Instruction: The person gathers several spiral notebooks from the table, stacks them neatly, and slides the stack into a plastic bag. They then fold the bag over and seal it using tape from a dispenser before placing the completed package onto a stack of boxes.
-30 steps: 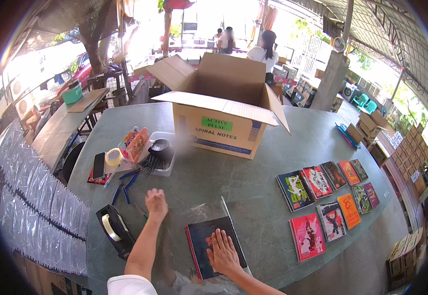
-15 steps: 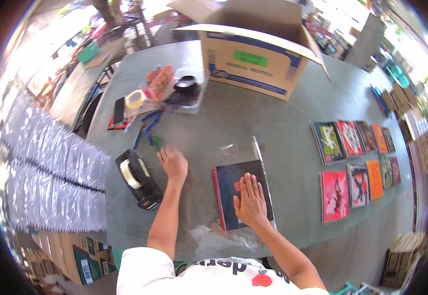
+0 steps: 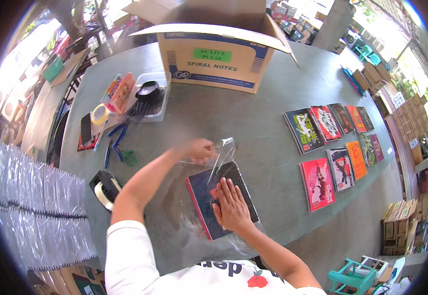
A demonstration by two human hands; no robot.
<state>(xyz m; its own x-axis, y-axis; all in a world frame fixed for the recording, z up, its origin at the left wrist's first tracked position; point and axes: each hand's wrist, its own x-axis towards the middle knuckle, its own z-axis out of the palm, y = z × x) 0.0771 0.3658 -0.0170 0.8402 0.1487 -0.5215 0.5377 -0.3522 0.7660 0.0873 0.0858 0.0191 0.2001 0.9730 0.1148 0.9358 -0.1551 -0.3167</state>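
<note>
A dark spiral notebook [image 3: 201, 189] with a red coil along its left edge lies slightly tilted on the table in front of me. My right hand [image 3: 232, 204] rests flat on its cover, fingers stretched out. Clear plastic film [image 3: 223, 156] sticks up beyond the notebook's far edge, creased and shiny. At that film my left hand [image 3: 199, 149] is closed, its fingers curled on the plastic edge. More clear plastic shows below the notebook, towards me. Left of my left forearm stands a black tape dispenser [image 3: 105, 189], partly hidden by the arm.
An open cardboard box [image 3: 214, 64] stands at the far side. Several colourful notebooks [image 3: 317, 184] lie in two rows on the right. Far left are a clear plastic tub [image 3: 162, 96], a yellowish tape roll [image 3: 100, 114] and blue-handled tools [image 3: 119, 135]. Plastic-covered stacks [image 3: 42, 196] stand beyond the left edge.
My left hand has gone from beside the tape dispenser rightward to the film at the notebook's far edge and closed there. The film now stands raised. My right hand stays flat on the cover.
</note>
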